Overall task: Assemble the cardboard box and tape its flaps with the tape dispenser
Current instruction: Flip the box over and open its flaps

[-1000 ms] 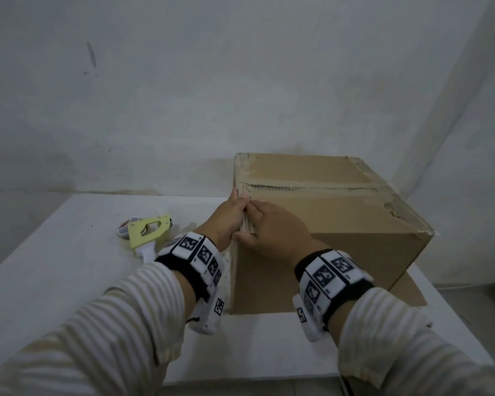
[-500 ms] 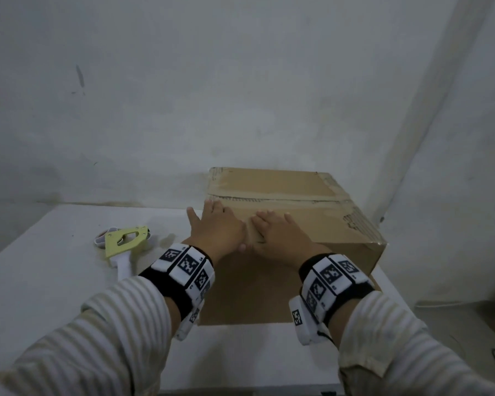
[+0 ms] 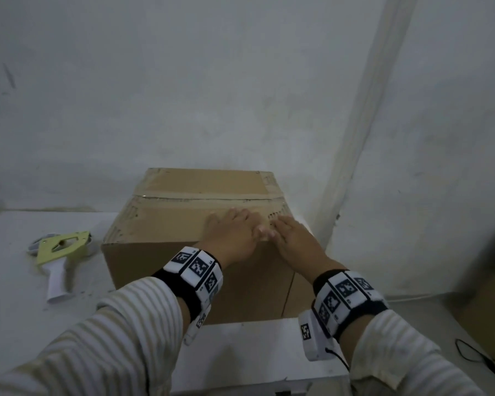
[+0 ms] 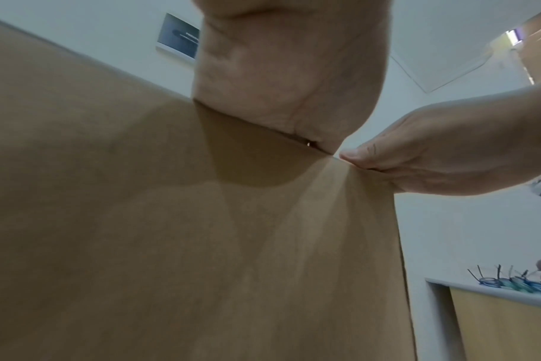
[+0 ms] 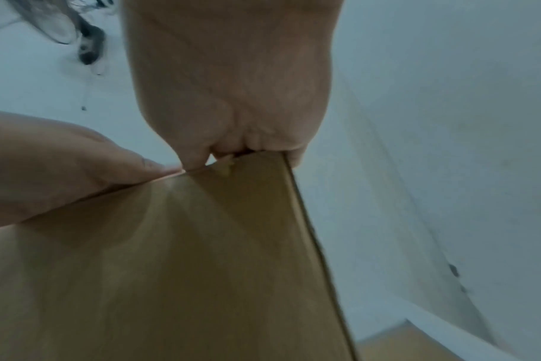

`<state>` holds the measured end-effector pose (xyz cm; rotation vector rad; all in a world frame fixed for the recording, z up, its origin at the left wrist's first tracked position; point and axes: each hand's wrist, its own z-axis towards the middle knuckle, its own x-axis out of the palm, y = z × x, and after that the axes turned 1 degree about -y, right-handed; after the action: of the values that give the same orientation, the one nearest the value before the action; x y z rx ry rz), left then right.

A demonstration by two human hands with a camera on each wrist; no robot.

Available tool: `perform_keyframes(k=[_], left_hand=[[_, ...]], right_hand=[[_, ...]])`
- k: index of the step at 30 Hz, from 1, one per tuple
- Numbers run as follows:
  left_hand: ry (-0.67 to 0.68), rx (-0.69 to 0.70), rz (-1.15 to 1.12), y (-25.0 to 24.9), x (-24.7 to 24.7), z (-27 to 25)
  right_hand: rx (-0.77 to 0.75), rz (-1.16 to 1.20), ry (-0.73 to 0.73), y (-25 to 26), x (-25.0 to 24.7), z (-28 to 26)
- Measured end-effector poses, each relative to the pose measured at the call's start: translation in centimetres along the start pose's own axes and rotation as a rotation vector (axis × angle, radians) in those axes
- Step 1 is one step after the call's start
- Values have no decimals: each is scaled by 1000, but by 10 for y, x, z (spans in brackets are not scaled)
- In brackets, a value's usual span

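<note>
Both hands have slid from the cardboard box's [image 3: 195, 224] left corner to its near right top edge. Left hand [image 3: 235, 238] and right hand [image 3: 292, 241] press flat, fingers spread, smoothing tape. Tape dispenser [image 3: 60, 252] lies left on table [image 3: 17, 295]; sealing looks nearly done.

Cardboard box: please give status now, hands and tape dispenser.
Left hand and right hand flat on the cardboard box top, right end. Flaps closed. Tape dispenser lies untouched on the table, left of box. Nothing in the way.
</note>
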<state>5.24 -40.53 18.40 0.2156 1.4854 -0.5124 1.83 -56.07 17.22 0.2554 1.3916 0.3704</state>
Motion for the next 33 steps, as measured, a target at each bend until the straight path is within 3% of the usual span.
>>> perform_keyframes(k=[5,13,18,20,26,33], left_hand=[[43,97,-79,-39,3,8],[0,100,118,-46,13,13],[59,119,67,-44,8,11],[93,126,8,-41,3,14],[290,25,-184,-39,-17,31],[89,3,-2,-32,-2,48]], right_hand=[[-38,539,-115,-24,2,-14],[14,430,-94,-39,10,-18],[128,810,-117,-38,-2,-11],[109,682,-92,-31,-9,-3],[97,-156,190,-12,-18,49],[153,-45,266,-12,-24,81]])
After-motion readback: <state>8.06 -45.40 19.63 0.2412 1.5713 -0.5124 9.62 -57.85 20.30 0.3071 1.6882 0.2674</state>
